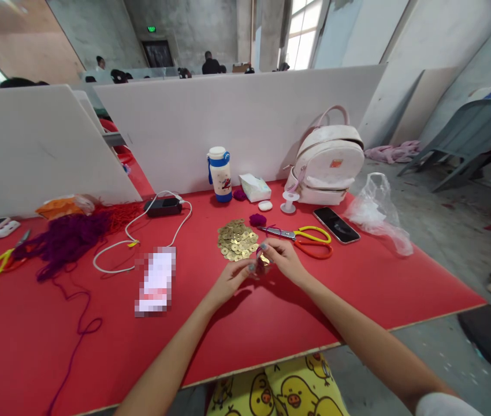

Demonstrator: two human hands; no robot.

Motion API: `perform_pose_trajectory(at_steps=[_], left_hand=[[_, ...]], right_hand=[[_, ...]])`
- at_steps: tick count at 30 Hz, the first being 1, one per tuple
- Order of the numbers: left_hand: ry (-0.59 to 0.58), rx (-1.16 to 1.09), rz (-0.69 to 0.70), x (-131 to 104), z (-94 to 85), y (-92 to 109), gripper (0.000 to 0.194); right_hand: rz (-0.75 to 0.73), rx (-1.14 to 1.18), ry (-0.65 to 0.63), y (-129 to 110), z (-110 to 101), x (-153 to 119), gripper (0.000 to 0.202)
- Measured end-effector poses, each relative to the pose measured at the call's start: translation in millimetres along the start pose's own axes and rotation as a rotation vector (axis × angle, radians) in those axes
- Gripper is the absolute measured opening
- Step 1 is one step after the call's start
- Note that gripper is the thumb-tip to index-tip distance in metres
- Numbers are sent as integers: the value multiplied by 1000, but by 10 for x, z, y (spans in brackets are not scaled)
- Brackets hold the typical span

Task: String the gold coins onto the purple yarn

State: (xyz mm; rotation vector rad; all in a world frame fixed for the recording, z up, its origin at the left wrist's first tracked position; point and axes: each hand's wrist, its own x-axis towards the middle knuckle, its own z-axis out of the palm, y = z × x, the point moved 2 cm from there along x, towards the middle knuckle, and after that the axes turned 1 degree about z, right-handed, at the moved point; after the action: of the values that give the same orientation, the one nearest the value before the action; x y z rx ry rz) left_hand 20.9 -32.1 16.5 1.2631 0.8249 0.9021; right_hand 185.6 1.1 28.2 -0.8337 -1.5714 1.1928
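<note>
Left hand: the left hand point(233, 278) has its fingertips pinched on one end of a small bundle of dark purple yarn point(260, 267).
Right hand: the right hand point(283, 260) pinches the upper part of the same bundle, its fingertips close to the left ones.
Yarn bundle: it is held between both hands, above the red counter point(245, 335), at the near right edge of the coins; its finer detail is too small to tell.
Coins: a pile of gold-coloured coins point(234, 240) lies just beyond the hands.
Scissors: scissors with yellow and orange handles point(304, 236) lie beyond the right hand, blades toward the coins.
Phones: a dark-screened phone point(336, 225) lies right of the scissors; a phone with a blurred, lit screen point(157, 280) lies left of the coins.
Back of counter: a blue-and-white bottle point(220, 175), a tissue pack point(255, 188), a white spool point(289, 203) and a pale backpack point(330, 162).
</note>
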Motion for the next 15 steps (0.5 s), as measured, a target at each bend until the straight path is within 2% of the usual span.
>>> perform_pose_trajectory(at_steps=[4,11,15], left_hand=[[71,-22,70,-14,-13,8,42],[-1,51,73,11,4,2,29],[-38,36,51,15,27,-14,29]], right_hand=[[54,44,-65,-6,44,-18,41],[50,-23,11,-10,37,-3,44],[75,5,-10,5,42,0,43]])
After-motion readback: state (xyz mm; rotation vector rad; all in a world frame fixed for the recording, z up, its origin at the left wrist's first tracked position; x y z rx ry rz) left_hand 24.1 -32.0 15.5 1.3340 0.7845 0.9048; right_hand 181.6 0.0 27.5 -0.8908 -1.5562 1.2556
